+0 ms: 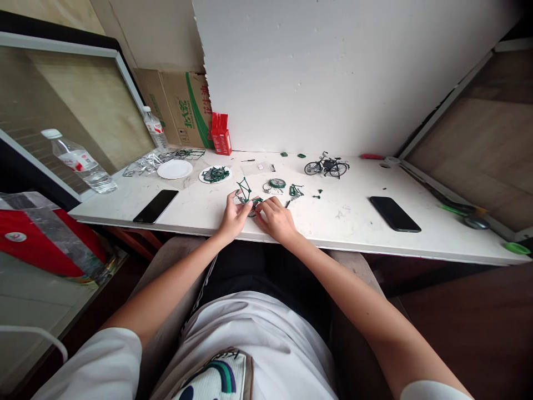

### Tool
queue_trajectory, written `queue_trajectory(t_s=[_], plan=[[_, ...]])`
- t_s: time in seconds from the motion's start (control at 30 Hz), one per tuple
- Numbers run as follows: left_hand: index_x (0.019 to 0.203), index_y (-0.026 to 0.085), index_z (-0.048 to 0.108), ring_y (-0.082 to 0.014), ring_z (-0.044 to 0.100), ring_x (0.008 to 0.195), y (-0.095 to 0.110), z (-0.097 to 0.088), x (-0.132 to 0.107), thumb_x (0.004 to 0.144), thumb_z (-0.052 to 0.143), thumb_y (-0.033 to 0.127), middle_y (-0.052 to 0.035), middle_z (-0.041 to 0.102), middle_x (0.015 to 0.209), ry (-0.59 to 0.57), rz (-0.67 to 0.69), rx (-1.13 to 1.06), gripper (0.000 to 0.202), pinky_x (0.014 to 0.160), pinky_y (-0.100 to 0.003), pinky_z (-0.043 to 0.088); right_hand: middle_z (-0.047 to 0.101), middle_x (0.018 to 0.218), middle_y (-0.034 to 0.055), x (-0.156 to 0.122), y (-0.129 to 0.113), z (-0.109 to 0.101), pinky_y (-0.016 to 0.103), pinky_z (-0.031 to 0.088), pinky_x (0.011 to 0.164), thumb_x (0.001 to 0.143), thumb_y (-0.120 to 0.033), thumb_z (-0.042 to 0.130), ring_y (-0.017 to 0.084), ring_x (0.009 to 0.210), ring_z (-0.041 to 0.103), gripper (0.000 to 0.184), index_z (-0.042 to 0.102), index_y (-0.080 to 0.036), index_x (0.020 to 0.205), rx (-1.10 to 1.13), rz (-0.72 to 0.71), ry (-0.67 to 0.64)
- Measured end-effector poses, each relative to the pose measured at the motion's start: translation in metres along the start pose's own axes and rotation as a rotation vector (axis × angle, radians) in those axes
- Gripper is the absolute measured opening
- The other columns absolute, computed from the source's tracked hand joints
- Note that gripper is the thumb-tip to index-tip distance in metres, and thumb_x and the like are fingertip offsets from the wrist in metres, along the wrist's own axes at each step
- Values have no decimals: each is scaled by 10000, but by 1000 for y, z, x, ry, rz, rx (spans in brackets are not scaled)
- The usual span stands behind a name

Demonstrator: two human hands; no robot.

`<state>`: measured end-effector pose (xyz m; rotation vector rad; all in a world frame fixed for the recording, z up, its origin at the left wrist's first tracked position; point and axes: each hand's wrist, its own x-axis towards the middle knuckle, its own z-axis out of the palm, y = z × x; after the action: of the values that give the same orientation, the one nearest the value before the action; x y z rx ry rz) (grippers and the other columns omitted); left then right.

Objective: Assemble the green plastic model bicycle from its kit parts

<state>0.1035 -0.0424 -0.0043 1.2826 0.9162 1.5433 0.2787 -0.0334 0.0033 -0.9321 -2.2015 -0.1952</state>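
Near the table's front edge, a small green model bicycle frame (245, 189) stands up between my hands, with a dark wheel (252, 211) low down by my fingertips. My left hand (233, 215) is closed, its thumb and fingers pinching the model. From the other side my right hand (276, 216) bends its fingers onto the same model close to the wheel; its fingertips are partly hidden. Just beyond lie a loose wheel with a green part (277, 183) and another green frame piece (296, 190). A finished-looking black model bicycle (327, 165) stands farther back on the right.
A paper plate (214, 174) holds green parts beside a bare white plate (175, 169). Phones lie left (156, 206) and right (395, 214). Water bottles (81, 162), a red box (221, 134) and a cardboard carton (183, 108) stand left. A white panel (333, 78) rises behind.
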Motion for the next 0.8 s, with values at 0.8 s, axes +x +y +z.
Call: queue_trajectory(t_s=[0.8], plan=[[1263,112,755,-230,757,964,11,-5,7,712,933,561,-141,812,1095,-1,-233,-83,732,882,-377,615,758,996,93,1,2,2,328,471,677,1077,-250,561,239,1028,632,159,711,-212,1040,-31,47,-30]])
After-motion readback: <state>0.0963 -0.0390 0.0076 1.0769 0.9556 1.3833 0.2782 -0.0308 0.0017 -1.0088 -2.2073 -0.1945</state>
